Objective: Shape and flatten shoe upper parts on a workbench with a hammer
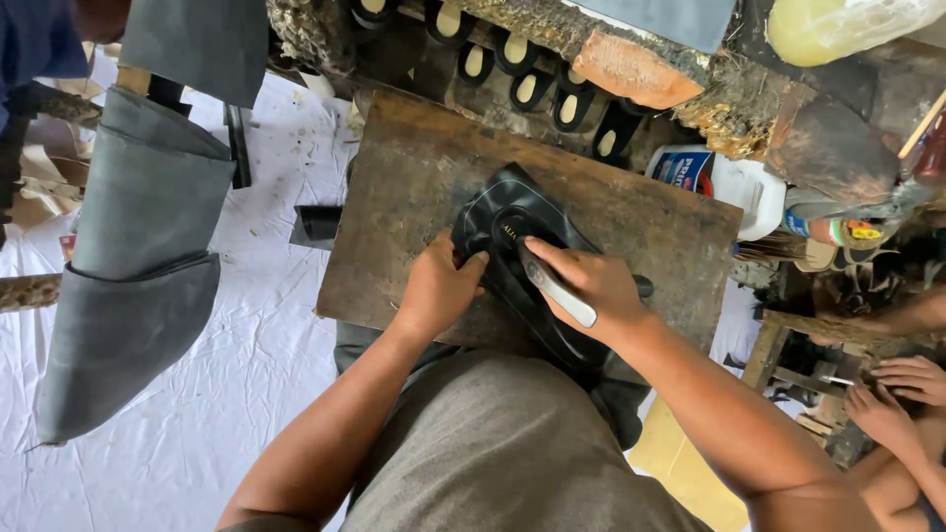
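A white sheet (246, 325) covers the floor on the left, and on it lies a big stack of grey folded material (138, 266), curved like long pockets. In the middle sits the worn brown wooden board (414, 177) that serves as the bench, resting over the person's lap. Behind it, at the top, a row of black sandal soles with pale insoles (512, 69) lies among rough, glue-crusted blocks, and a white plastic tub with a blue label (729, 182) stands just off the board's far right corner.

On the board, slightly right of its middle, lies the black leather shoe upper (507, 222) — flat, glossy, running from the centre of the board down to its near edge. The left hand (439, 291) presses on the upper's left edge, fingers curled down against the leather to pin it. The right hand (591, 286) lies across the upper, its fingers closed around a small tool with a pale metal handle (557, 286), whose upper end meets the leather near the middle of the piece; its tip is too small to make out.

At the lower right another person's hands (902, 394) rest by a cluttered wooden frame, well apart from the board.
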